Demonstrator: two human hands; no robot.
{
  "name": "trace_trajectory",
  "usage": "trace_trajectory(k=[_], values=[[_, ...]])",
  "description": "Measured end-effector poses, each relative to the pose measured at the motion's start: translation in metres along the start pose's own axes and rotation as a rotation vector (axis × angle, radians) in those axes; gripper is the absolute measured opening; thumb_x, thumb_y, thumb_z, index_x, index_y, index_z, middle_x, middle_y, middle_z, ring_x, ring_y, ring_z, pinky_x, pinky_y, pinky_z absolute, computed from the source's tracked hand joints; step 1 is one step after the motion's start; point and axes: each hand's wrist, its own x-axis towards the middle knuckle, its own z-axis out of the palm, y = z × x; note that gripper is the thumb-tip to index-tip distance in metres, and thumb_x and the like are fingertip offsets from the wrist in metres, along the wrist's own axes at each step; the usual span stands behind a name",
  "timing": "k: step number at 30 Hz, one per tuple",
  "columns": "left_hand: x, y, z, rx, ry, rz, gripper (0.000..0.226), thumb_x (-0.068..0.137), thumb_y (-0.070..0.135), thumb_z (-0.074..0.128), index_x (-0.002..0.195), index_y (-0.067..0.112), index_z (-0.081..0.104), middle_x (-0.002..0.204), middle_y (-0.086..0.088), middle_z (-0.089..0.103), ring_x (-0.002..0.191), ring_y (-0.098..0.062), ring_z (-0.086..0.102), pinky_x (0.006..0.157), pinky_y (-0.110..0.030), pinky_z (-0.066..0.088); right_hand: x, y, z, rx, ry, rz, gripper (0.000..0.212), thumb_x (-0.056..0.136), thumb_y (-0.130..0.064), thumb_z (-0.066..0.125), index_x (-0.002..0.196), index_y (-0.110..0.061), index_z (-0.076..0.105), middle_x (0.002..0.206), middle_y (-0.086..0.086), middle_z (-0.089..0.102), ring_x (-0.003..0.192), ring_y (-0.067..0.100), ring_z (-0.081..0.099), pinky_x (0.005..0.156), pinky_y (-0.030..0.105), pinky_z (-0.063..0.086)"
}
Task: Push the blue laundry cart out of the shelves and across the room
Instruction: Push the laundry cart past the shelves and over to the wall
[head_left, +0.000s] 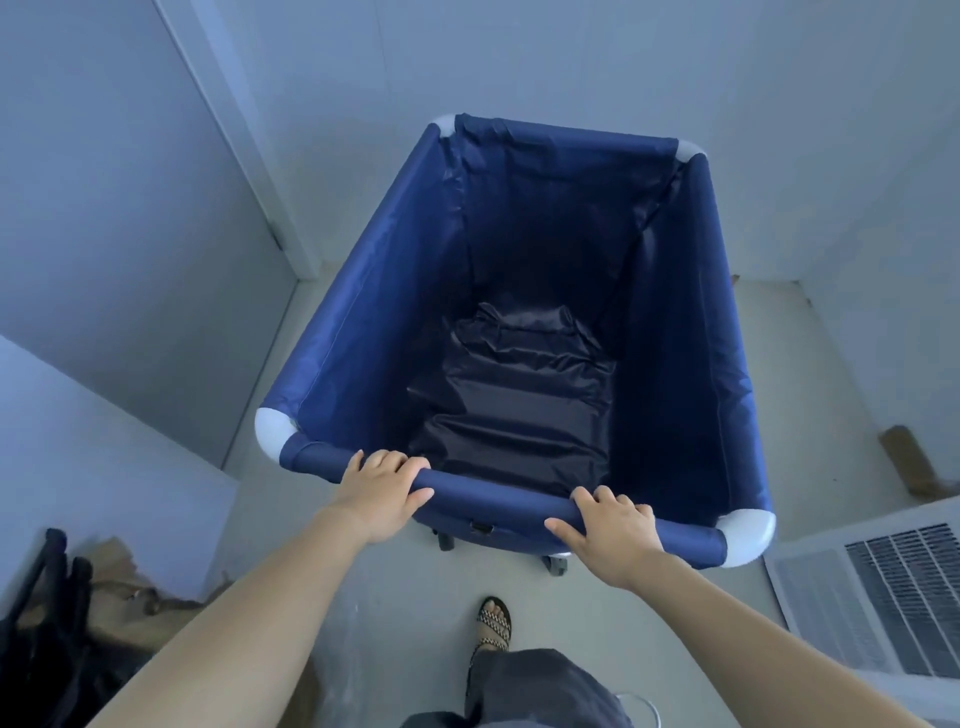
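Hands (382, 486) (613, 530) grip cart (363, 312) rim — wall (571, 62) ahead.

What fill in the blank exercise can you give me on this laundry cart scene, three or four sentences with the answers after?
1. The left hand and the right hand both hold the near rim bar of the ____ laundry cart.
2. Inside, the cart is ____.
3. The rounded corner caps on its frame are ____.
4. The foot behind the cart wears a strappy ____.

Missing words: blue; empty; white; sandal.
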Motion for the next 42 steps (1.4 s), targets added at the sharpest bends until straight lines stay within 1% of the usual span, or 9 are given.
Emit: trace_trajectory(k=[6,10,13,18,25,29,31,35,42], values=[[0.043,-0.02,-0.027,-0.003,0.041,0.0,0.041,0.097,0.043,0.032,0.135,0.027,0.031,0.137,0.004,0.038,0.132,-0.02,0.027,0.117,-0.048,0.01,0.059,-0.015,-0.034,0.126,-0.089,-0.097,0.062,0.087,-0.07,0.03,0.118,-0.02,0.045,0.115,0.0,0.052,0.102,0.022,0.053,0.08,0.035,0.047],[0.064,-0.032,-0.039,-0.024,0.012,0.012,0.042,0.097,0.043,0.033,0.136,0.027,0.03,0.138,0.003,0.035,0.133,-0.02,0.024,0.117,-0.049,0.008,0.089,-0.033,-0.045,0.142,-0.076,-0.153,0.058,0.09,-0.066,0.031,0.12,-0.019,0.045,0.118,-0.001,0.052,0.102,0.021,0.053,0.076,0.033,0.046],[0.081,-0.044,-0.046,-0.041,-0.028,0.023,0.04,0.097,0.044,0.032,0.134,0.029,0.031,0.136,0.002,0.036,0.134,-0.02,0.023,0.118,-0.049,0.003,0.104,-0.037,-0.047,0.128,-0.032,-0.169,0.053,0.089,-0.066,0.029,0.11,-0.022,0.047,0.109,-0.003,0.055,0.092,0.019,0.055,0.069,0.029,0.043],[0.105,-0.066,-0.056,-0.043,-0.083,0.059,0.038,0.096,0.048,0.029,0.13,0.032,0.033,0.127,0.003,0.038,0.13,-0.022,0.026,0.118,-0.048,0.001,0.118,-0.048,-0.048,0.092,0.03,-0.151,0.049,0.09,-0.066,0.027,0.107,-0.024,0.046,0.101,-0.005,0.056,0.087,0.018,0.056,0.065,0.029,0.039],[0.13,-0.11,-0.072,-0.019,0.061,0.171,0.038,0.095,0.049,0.034,0.129,0.034,0.038,0.124,0.008,0.043,0.124,-0.018,0.034,0.115,-0.041,0.009,0.142,-0.083,-0.059,0.119,0.056,-0.057,0.05,0.089,-0.067,0.028,0.108,-0.025,0.046,0.103,-0.007,0.052,0.088,0.016,0.054,0.066,0.027,0.041],[0.152,-0.144,-0.089,-0.024,0.12,0.214,0.037,0.092,0.053,0.038,0.125,0.038,0.042,0.119,0.013,0.046,0.12,-0.013,0.038,0.112,-0.036,0.014,0.167,-0.111,-0.066,0.124,0.079,-0.026,0.063,0.083,-0.073,0.021,0.108,-0.023,0.048,0.105,-0.008,0.045,0.088,0.013,0.05,0.064,0.027,0.041],[0.165,-0.163,-0.097,-0.002,0.112,0.242,0.037,0.092,0.053,0.037,0.126,0.039,0.041,0.12,0.013,0.046,0.121,-0.013,0.038,0.113,-0.036,0.014,0.179,-0.126,-0.067,0.121,0.096,-0.008,0.068,0.079,-0.075,0.017,0.106,-0.023,0.049,0.104,-0.008,0.045,0.09,0.013,0.049,0.065,0.026,0.041],[0.19,-0.198,-0.113,0.013,0.113,0.315,0.038,0.094,0.045,0.04,0.131,0.036,0.039,0.127,0.01,0.046,0.125,-0.015,0.037,0.114,-0.039,0.012,0.203,-0.155,-0.073,0.142,0.124,0.036,0.054,0.087,-0.068,0.029,0.105,-0.023,0.05,0.103,-0.008,0.048,0.094,0.014,0.05,0.068,0.028,0.044],[0.229,-0.24,-0.14,0.074,0.119,0.344,0.045,0.096,0.042,0.039,0.139,0.03,0.032,0.136,0.007,0.039,0.132,-0.017,0.03,0.116,-0.043,0.012,0.244,-0.197,-0.093,0.166,0.163,0.085,0.053,0.089,-0.066,0.031,0.105,-0.019,0.05,0.103,-0.004,0.05,0.096,0.018,0.052,0.066,0.03,0.04]])
